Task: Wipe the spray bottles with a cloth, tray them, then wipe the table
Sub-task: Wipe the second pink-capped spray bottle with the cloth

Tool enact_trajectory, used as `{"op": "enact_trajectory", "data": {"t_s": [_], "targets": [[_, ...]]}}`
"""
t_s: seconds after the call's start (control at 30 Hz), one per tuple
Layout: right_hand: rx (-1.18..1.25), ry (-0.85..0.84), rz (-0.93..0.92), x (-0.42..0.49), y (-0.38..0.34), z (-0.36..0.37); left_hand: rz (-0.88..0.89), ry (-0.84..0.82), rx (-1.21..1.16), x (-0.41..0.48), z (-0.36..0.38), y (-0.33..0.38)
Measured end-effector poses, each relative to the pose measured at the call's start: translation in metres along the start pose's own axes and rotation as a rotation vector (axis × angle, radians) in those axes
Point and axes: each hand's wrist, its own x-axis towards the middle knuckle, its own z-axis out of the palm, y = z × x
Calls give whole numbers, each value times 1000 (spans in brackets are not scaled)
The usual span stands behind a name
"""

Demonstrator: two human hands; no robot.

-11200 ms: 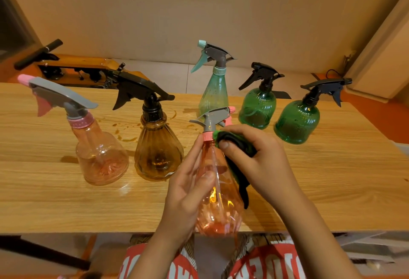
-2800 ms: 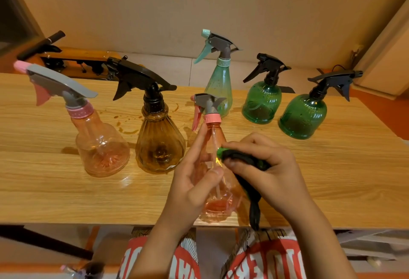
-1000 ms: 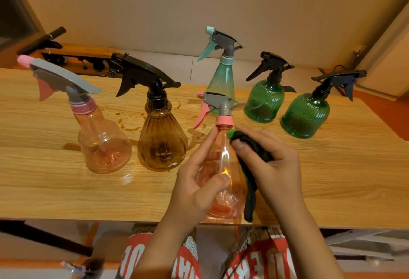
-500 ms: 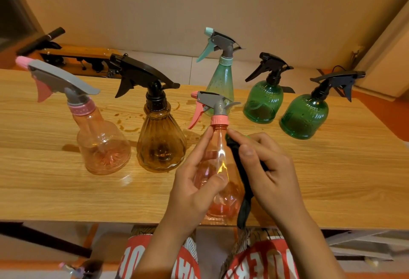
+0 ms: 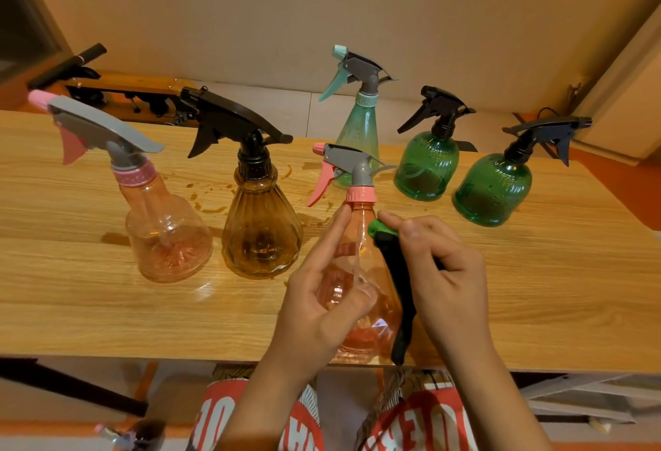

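My left hand grips a clear orange spray bottle with a pink-and-grey trigger, upright near the table's front edge. My right hand holds a dark cloth with a green tip pressed against the bottle's right shoulder; the cloth's tail hangs down the side. On the wooden table stand a pink bottle, an amber bottle, a tall teal bottle and two round green bottles.
Brown liquid drops spot the table between the pink and amber bottles. A wooden frame with black parts lies behind the table's far left edge. A wall runs along the back. No tray is in view.
Over the last second my right hand slid the cloth down from the bottle's neck and back up to its shoulder. My left hand kept its grip; the bottle stayed in place.
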Motion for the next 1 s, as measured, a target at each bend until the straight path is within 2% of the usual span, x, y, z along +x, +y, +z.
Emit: {"op": "enact_trajectory", "data": {"t_s": [0.27, 0.43, 0.57, 0.63, 0.8, 1.0], "targets": [[-28, -97, -101, 2, 0, -6, 0, 4, -20, 0, -4, 2], [72, -22, 47, 10, 4, -4, -18, -40, -46, 1, -1, 1], [56, -111, -62, 0, 1, -8, -36, -44, -116, 3, -2, 3], [78, -81, -42, -2, 3, -8, -44, -43, -121, 5, -1, 3], [198, 116, 175, 1, 2, 9, -75, -97, -150, 5, -1, 3], [178, 99, 179, 8, 3, 3, -62, -103, -140, 3, -1, 1]]}}
